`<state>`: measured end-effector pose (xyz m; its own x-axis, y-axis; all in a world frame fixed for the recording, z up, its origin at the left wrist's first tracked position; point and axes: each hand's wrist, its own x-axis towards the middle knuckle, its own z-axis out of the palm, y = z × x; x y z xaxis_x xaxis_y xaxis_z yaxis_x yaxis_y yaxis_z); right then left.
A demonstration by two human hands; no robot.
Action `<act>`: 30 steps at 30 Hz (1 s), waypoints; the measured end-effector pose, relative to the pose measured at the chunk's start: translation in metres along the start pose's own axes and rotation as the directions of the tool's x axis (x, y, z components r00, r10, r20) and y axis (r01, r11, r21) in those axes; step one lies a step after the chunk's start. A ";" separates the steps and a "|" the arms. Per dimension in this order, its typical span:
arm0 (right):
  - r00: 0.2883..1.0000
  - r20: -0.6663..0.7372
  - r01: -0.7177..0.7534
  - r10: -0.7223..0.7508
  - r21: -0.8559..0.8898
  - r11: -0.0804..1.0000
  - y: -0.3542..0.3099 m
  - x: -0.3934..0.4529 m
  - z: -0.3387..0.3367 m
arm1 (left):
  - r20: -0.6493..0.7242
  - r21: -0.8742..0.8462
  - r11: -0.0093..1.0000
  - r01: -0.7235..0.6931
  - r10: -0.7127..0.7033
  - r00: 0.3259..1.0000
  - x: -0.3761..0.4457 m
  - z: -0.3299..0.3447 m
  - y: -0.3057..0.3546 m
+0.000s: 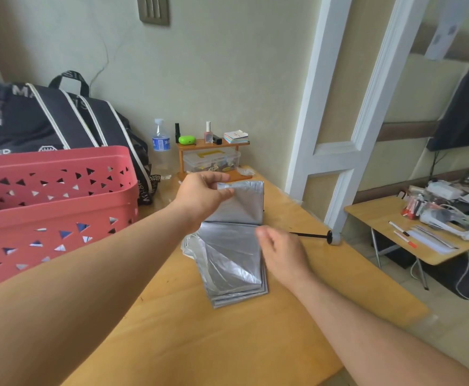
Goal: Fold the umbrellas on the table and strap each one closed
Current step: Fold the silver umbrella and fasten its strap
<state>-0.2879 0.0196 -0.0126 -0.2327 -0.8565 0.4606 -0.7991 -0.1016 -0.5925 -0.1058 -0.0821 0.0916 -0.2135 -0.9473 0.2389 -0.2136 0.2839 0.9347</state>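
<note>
i'm looking down at the desk (297, 324), a yellow wooden top, and the umbrella (229, 254) lies in the middle of it, its silver cloth pleated into a flat stack of panels running near to far. my left hand (200, 197) reaches in from the left and pinches the far flap of cloth, thumb on top, fingers curled under the edge, lifting that flap up off the stack. my right hand (279, 254) comes in from the near right and rests beside the right edge of the stack at the fold line; its fingers look loosely bent, but they blur and i cannot tell whether they grip anything. the two hands are apart, one on the far flap, one at the right side. the black shaft (310, 235) sticks out to the right from under that hand and ends in a round tip (330, 237) near the desk's right edge.

to the left sits a pink basket (52, 213) with triangle holes, silver and blue showing through them. behind it a black bag (60, 121) leans at the wall. far on the desk stand a water bottle (161, 147) and a small wooden shelf (212, 151) with a green case (187, 140) on top and a clear box (212, 161) under it. off to the right, a second low table (381, 215) carries pens and cables.
</note>
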 end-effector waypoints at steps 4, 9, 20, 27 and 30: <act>0.979 -0.159 -0.104 0.125 0.135 0.985 -0.021 0.046 -0.031 | 0.004 -0.003 1.000 -0.004 0.004 1.000 -0.006 -0.002 0.000; 1.000 -0.008 -0.028 0.028 -0.012 1.000 -0.042 0.079 -0.050 | 0.027 0.031 0.998 -0.059 0.058 0.998 -0.015 -0.005 0.002; 1.000 -0.009 0.026 -0.026 -0.021 0.999 -0.050 0.063 -0.052 | 0.020 0.043 0.995 -0.088 0.087 0.996 -0.035 -0.013 -0.017; 0.999 -0.019 0.047 -0.046 0.018 0.999 -0.048 0.058 -0.057 | -0.039 0.139 0.986 -0.087 0.093 0.995 -0.039 -0.015 -0.020; 0.987 0.069 0.149 -0.144 -0.070 0.986 -0.047 0.053 -0.056 | -0.061 0.183 0.978 -0.104 0.117 0.991 -0.042 -0.014 -0.020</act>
<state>-0.2939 0.0070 0.0764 -0.0760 -0.8660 0.4943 -0.8618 -0.1922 -0.4693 -0.0790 -0.0502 0.0668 -0.1782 -0.9149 0.3621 -0.3607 0.4031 0.8410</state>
